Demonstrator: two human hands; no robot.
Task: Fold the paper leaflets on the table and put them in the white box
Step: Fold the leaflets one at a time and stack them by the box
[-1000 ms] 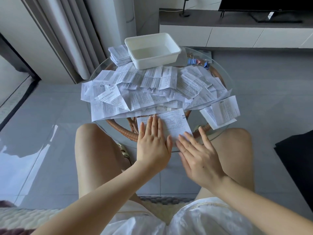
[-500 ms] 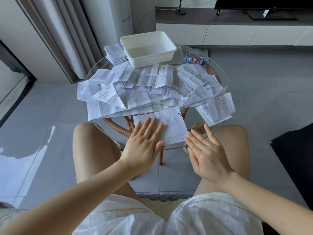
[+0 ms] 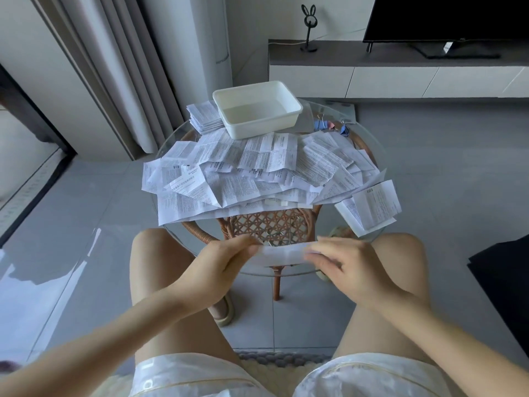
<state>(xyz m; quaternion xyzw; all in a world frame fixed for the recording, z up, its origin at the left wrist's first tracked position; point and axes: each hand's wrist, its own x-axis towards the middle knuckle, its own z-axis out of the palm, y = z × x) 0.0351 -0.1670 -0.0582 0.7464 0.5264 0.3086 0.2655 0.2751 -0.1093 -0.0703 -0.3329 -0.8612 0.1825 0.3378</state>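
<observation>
Spreading across the middle of the view, a round glass worktop on a woven cane base is carrying nearly everything in sight. A loose heap of unfolded paper leaflets is lying over most of its far and middle parts, the sheets overlapping one another, and a couple of leaflets are hanging past the right edge. The white box is sitting at the far side, touching the back of the heap, and nothing is showing inside it. Just left of the box, a small stack of folded leaflets is resting against its wall. At the near edge, the left hand and the right hand are each pinching one end of a single leaflet, which is showing as a narrow strip stretched between them just above the glass; motion is blurring the fingers. A few coloured binder clips are lying right of the box.
</observation>
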